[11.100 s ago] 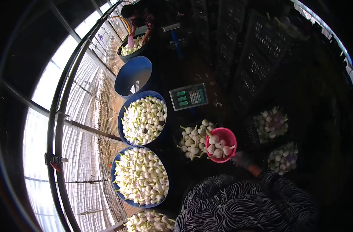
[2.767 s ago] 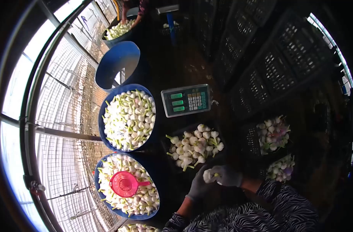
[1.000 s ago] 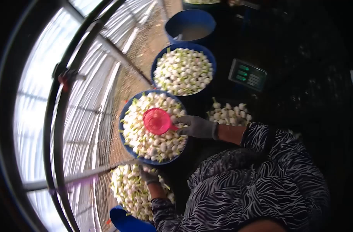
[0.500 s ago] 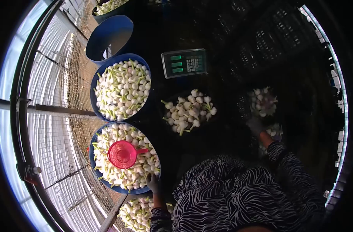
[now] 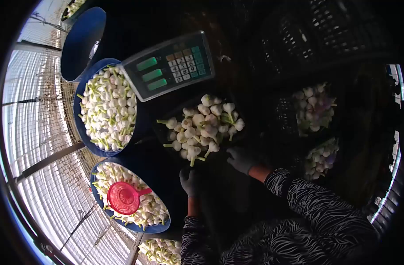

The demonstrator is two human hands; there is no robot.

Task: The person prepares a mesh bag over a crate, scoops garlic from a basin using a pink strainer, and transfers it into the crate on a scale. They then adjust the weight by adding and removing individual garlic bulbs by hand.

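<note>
A pile of garlic bulbs [image 5: 201,126] with short green stems lies in front of me; what holds it is too dark to make out. My left hand [image 5: 189,182], in a grey glove, is just below the pile's near edge, its fingers stretched forward and nothing visible in them. Off the pile's lower right is my right hand [image 5: 241,160], gloved too, fingers apart and pointing left at the bulbs. Behind the pile stands a digital scale display [image 5: 169,66] with green screens and a keypad.
At left, a blue tub [image 5: 78,119] brims with garlic. A nearer blue tub [image 5: 155,229] holds garlic with a pink strainer [image 5: 123,198] on top. Another blue tub [image 5: 83,44] stands behind. Bagged garlic [image 5: 314,108] sits at right, and dark crates [image 5: 295,37] at the back right.
My left hand has left the near tub's rim and moved right to the garlic pile. My right hand has come left from the bagged garlic. The view has shifted closer to the scale.
</note>
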